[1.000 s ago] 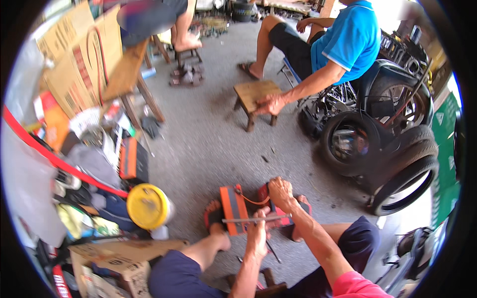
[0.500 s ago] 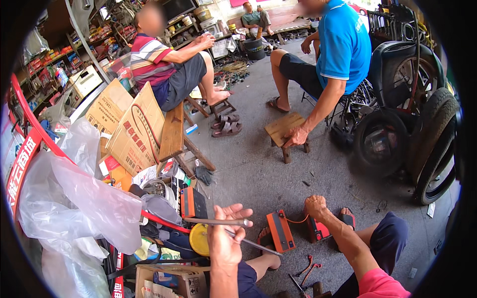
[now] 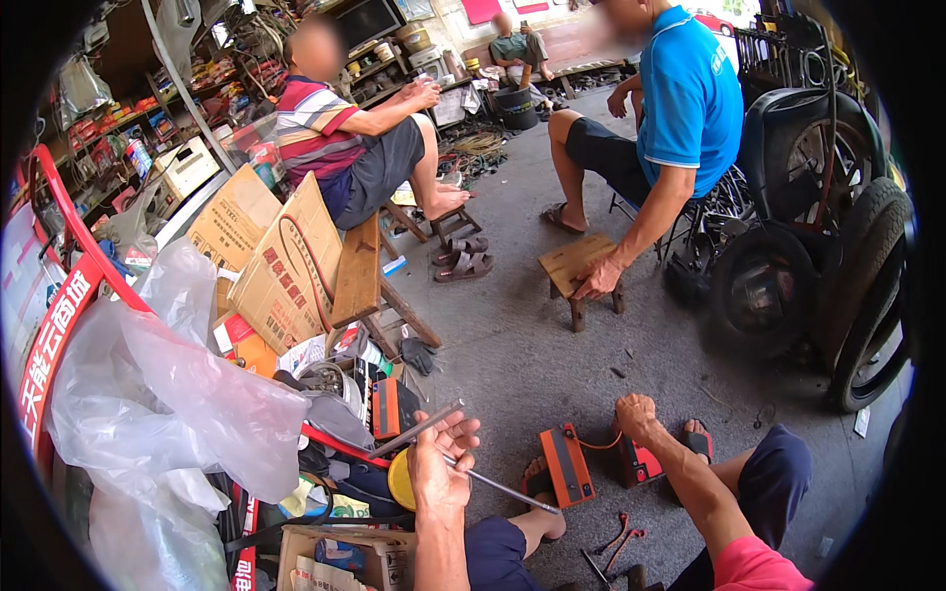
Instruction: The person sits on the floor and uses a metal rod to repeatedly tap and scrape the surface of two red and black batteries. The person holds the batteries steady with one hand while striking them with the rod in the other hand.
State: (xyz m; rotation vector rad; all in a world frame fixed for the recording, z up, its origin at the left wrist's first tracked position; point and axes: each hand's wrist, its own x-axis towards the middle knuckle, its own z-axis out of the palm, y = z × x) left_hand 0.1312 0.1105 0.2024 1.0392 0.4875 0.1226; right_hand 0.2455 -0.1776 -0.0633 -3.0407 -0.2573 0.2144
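Note:
In my left hand (image 3: 441,463) are a thicker grey metal rod (image 3: 422,427) and a thinner metal rod (image 3: 507,487); the palm faces up and the fingers are loosely curled. The thinner rod points down to the right, beside an orange and grey battery (image 3: 567,467). My right hand (image 3: 639,414) is a closed fist over a red and black battery (image 3: 641,461). An orange wire (image 3: 597,445) runs from the orange battery to beside this fist. What the fist grips is hidden.
Red-handled tools (image 3: 617,544) lie between my feet. Clear plastic sheeting (image 3: 177,394), cardboard (image 3: 286,271) and an open box (image 3: 345,557) crowd the left. One person leans a hand on a wooden stool (image 3: 581,264); another sits on a bench (image 3: 357,271). Tyres (image 3: 872,295) stand right.
The thicker rod has swung in my left hand, its right end now raised. My right fist stays at the red battery. The whole view has shifted slightly.

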